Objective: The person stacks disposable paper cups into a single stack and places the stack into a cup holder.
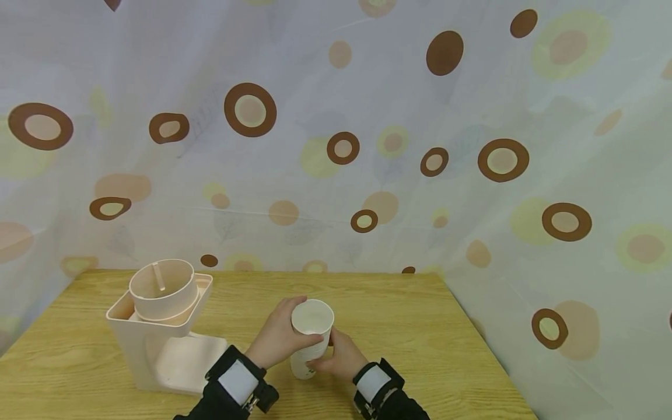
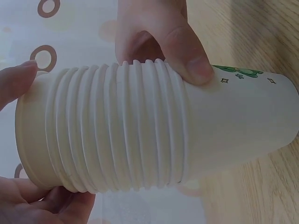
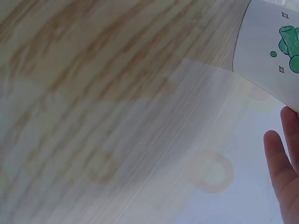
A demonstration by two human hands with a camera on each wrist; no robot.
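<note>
A stack of white paper cups (image 1: 312,319) is held between both hands, tilted with its open mouth up in the head view. My left hand (image 1: 279,333) grips the stack near the top rim, thumb in front. Lower down, my right hand (image 1: 343,354) holds it from the right side. In the left wrist view the stacked rims (image 2: 119,130) form close ridges, and the right thumb (image 2: 198,67) presses just past the last one. The right wrist view shows the lowest cup (image 3: 266,51) with a green printed drawing, near some fingers (image 3: 280,163).
A cream plastic stand (image 1: 152,356) with an open box-like top and a round cylinder (image 1: 165,291) set in it stands on the left of the wooden table (image 1: 409,326). Behind the table hangs a patterned white sheet (image 1: 294,175) with brown rings.
</note>
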